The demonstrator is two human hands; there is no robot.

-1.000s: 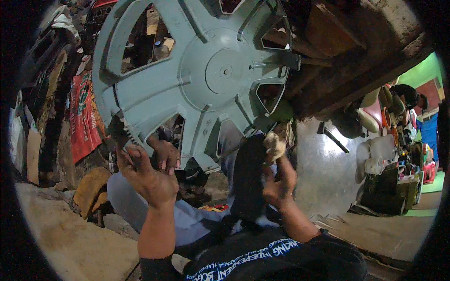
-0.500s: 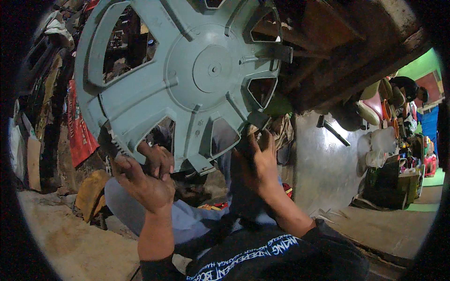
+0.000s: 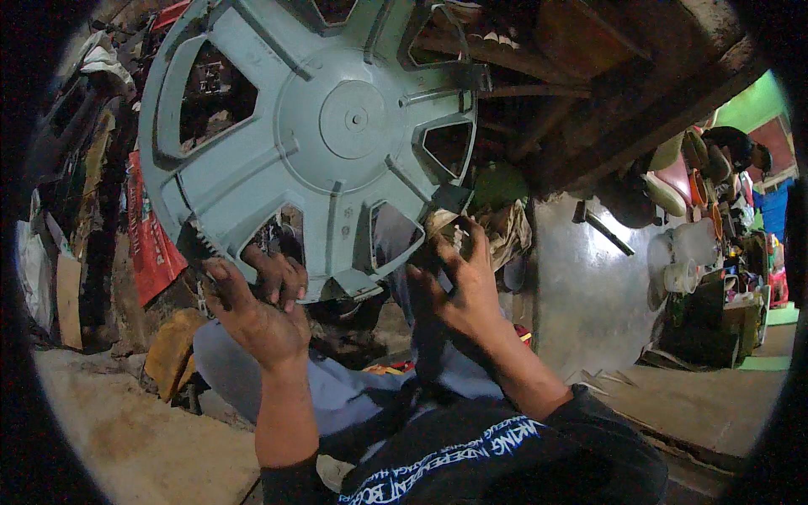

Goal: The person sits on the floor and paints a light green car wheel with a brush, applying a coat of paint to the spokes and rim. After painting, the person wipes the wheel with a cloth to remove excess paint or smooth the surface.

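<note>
A large grey-green wheel cover (image 3: 316,162), its ribbed side toward me, fills the upper left of the view. My left hand (image 3: 263,316) grips its lower left rim, with some fingers through a window opening. At the lower right rim, close to a dark clip tab (image 3: 452,199), is my right hand (image 3: 465,286). Its fingers are curled around something pale at the fingertips that I cannot make out. The wheel cover is tilted above my bent legs in blue trousers (image 3: 332,396).
A shiny metal sheet (image 3: 581,303) stands to the right, with a dark hammer-like tool (image 3: 604,227) in front of it. Crumpled beige cloth (image 3: 507,240) lies beyond my right hand. On the left are a red sack (image 3: 151,244) and a yellow-brown object (image 3: 171,349). Dark beams (image 3: 648,126) hang above.
The wheel cover has shifted a little left in the view. My right hand's fingers have moved slightly off its lower right rim, while my left hand keeps its grip.
</note>
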